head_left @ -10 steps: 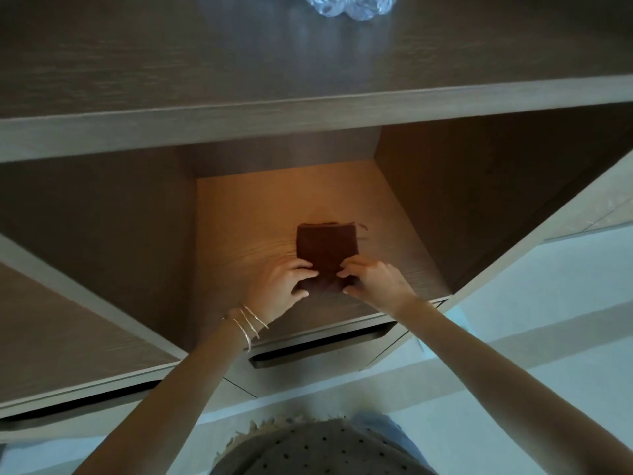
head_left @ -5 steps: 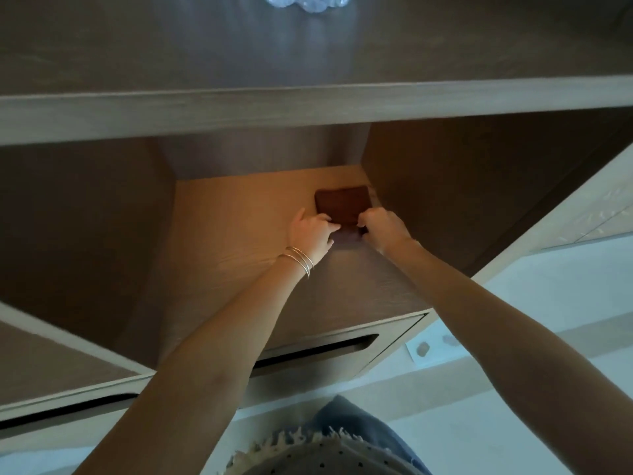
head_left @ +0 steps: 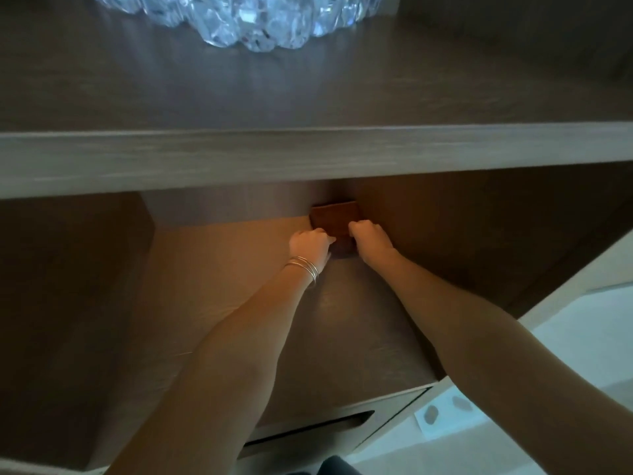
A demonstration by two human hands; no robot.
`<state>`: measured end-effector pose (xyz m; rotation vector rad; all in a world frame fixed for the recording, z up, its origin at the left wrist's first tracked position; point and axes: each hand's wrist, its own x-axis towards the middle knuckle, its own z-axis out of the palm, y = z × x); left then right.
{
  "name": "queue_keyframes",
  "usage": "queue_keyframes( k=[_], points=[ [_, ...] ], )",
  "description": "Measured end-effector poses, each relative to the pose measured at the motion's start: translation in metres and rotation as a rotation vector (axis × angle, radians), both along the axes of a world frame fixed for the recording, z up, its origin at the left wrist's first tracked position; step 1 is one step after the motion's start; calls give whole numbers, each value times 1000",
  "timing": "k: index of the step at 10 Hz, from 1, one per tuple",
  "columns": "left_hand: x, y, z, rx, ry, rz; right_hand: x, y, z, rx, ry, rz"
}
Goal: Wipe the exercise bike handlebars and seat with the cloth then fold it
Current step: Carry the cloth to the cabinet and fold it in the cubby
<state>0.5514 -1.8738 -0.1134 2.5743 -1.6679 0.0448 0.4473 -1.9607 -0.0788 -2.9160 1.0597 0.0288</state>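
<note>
Cloth: the dark brown cloth is lying folded into a small flat square on the lower shelf. It is sitting in the far right corner of the open compartment, close against the back wall and the right side wall.
Left hand: the left hand is reaching deep into the compartment and is meeting the near left edge of the cloth. Its fingers are curling toward the fabric and touching it. I cannot tell whether they are pinching it or only pressing on it.
Right hand: the right hand is resting on the near right part of the cloth. Its fingers are bending under like a fist, with the knuckles upward. Their tips are hidden, so I cannot tell if they are grasping the cloth.
Bracelets: three thin metal bracelets are hanging around the left wrist.
Upper shelf: a thick wooden board is crossing the whole view above the compartment and is covering the far part of it.
Glass object: a clear faceted glass object is standing on the upper shelf, at the far edge of the view, and is shining pale blue.
Drawer: a drawer front with a dark slot handle is showing below the near edge of the lower shelf.
Paper: a small white sheet is lying on the pale floor at the near right, carrying two dark oval marks. Any writing on it is too small to read.
</note>
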Motion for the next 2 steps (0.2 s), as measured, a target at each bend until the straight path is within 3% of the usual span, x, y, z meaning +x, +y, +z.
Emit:
queue_keyframes(
  k=[2],
  points=[
    [-5,33,6,32,75,4,-16,16,-3,11,27,65]
  ],
)
